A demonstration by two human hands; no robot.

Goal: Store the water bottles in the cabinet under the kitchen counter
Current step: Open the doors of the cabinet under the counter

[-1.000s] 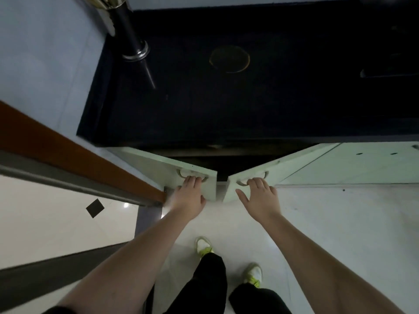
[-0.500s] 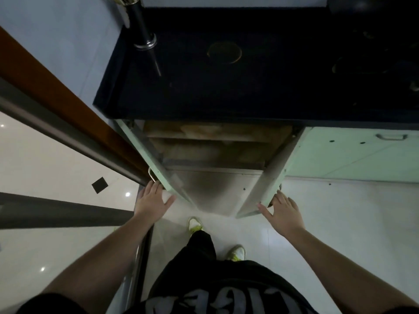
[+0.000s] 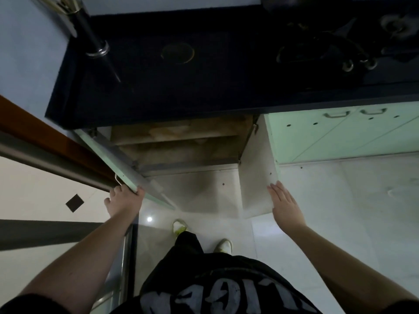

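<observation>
Now, cabinet point(image 3: 181, 146): under the dark counter point(image 3: 204, 87), both doors swung out, brown shelves bare inside as far as can be seen.
Bottles: none in sight anywhere in this view; cannot tell where they are, so not stored yet.
Left door point(image 3: 127, 175): pulled out toward the wall side, edge-on to the camera, small metal handle point(image 3: 118, 179) on its outer face.
Left hand point(image 3: 123, 200): fingers curled over the door's bottom corner, thumb on the near side, gripping the edge just below the handle.
Right door point(image 3: 258, 168): open wide, pale inner face turned this way.
Right hand point(image 3: 286, 203): flat, fingers straight and close together, holding nothing, at the door's lower corner; touching or just off it, hard to tell.
Step in hand: opening the doors all the way, probably almost done.
How to do it well: push slow and even on both sides, stop when the hinges stop, no banging the left door into the brown rail point(image 3: 45, 141) beside it.
Care: keep fingers off the hinge side, keep feet point(image 3: 180, 225) back from the swinging doors.
Next, most likely: let go, find the bottles, stand them up on a shelf at the back first.
Watch out: dim light inside, so look before putting things in.
</observation>
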